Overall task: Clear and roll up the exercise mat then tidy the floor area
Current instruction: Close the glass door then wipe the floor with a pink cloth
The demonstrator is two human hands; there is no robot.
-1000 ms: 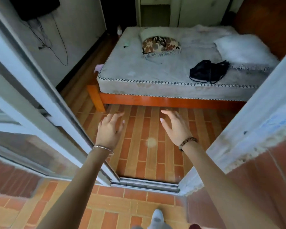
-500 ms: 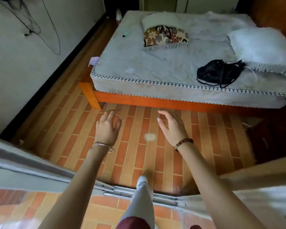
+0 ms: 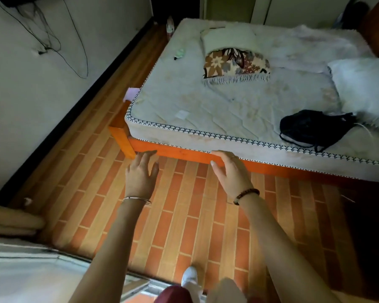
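A small bedroom with a brick-patterned floor (image 3: 184, 215) in orange and tan fills the view, with a white wall (image 3: 31, 106) along its left edge where thin black cables (image 3: 53, 40) hang. A bed with an orange wooden frame (image 3: 184, 153) stands along the floor's far edge, carrying a pale mattress (image 3: 206, 110). On the mattress, a floral cushion (image 3: 234, 63) lies near the far edge, a fluffy white pillow (image 3: 365, 88) at the right edge, and a black bag (image 3: 313, 127) near the front edge just beside that pillow. Both arms reach forward over the floor. The left hand (image 3: 140, 173), a thin bangle (image 3: 137, 199) at its wrist, has its fingers spread and holds nothing. The right hand (image 3: 230, 171), with a beaded bracelet (image 3: 246, 194), is likewise spread and empty, well apart from the left; whether its fingertips touch the frame cannot be told. A beige bundle (image 3: 11, 219) lies at the floor's near left corner against the wall; I cannot tell whether it is the exercise mat. A white shoe (image 3: 189, 278) stands at the floor's near edge.
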